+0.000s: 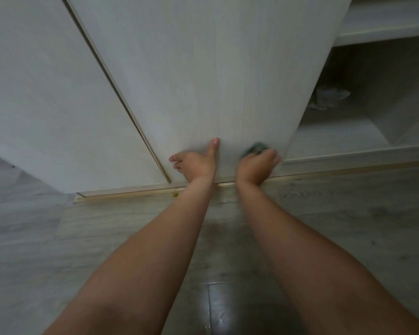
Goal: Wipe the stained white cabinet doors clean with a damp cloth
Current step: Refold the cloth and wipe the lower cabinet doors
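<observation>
Both hands are low against a white cabinet door (203,81), close to its bottom edge. The left hand (196,163) lies spread on the door with straight fingers, thumb pointing up the panel, holding nothing. Just to its right, the right hand (258,164) presses a greenish cloth (255,148) to the same door; its fingers are blurred, so the exact hold is hard to make out, but they curl over the cloth, which peeks out above the knuckles. The two hands sit near each other without touching.

Left of the left hand runs a dark seam, and beyond it is a second white door (46,93). Right of the right hand the door ends, and an open compartment shows a shelf (385,30) above and a crumpled pale thing (329,96) further in, too dim to identify. Below the wrists a pale strip (131,192) edges the cabinet base, with a small yellow speck (176,195) beside it. A grey wood-pattern floor (348,213) lies under both forearms.
</observation>
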